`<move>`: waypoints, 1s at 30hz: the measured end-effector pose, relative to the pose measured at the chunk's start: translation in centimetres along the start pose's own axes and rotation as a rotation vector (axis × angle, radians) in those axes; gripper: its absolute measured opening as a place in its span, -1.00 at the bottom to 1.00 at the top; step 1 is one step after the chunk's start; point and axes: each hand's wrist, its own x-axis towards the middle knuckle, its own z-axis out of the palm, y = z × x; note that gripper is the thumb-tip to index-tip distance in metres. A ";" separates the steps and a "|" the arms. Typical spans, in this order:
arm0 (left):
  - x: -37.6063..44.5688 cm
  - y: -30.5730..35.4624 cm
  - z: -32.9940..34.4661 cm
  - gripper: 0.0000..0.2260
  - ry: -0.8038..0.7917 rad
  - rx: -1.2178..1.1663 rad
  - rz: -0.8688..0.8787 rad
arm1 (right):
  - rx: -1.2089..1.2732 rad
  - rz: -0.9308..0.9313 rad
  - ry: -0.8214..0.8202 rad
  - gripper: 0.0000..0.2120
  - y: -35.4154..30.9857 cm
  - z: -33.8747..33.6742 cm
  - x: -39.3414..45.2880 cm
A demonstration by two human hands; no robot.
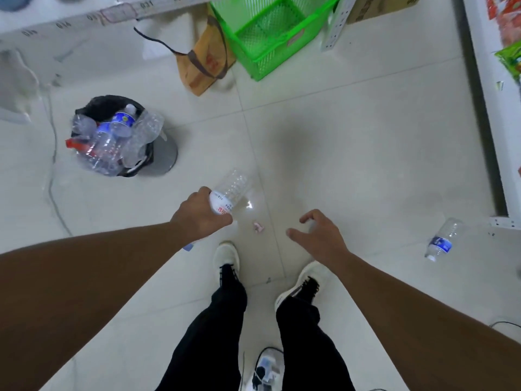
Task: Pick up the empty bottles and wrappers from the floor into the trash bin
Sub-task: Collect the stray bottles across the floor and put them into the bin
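Observation:
My left hand grips a clear empty bottle with a white and red label, held above the floor with its base pointing away from me. My right hand hangs open beside it, holding nothing. The black-lined trash bin stands to the far left, heaped with several clear bottles. Another empty bottle with a blue label lies on the floor at the right, near the shelf foot. A small pink wrapper lies on the tiles between my hands.
A green plastic basket and a brown paper bag stand at the back. A white shelf unit runs along the right. A grey cable trails on the floor at the left. My feet are below my hands.

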 end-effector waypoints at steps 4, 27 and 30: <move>-1.6 -1.7 2.4 -0.47 0.007 -0.022 -0.030 | -0.012 -0.029 -0.007 -0.56 1.8 1.2 -0.6; 7.0 -13.4 17.6 -0.42 0.062 -0.110 -0.155 | -0.259 -0.157 0.036 -0.39 11.0 17.2 10.2; 13.1 -17.1 20.5 -0.44 0.064 -0.013 -0.085 | -0.293 -0.166 0.058 -0.38 12.9 23.5 17.1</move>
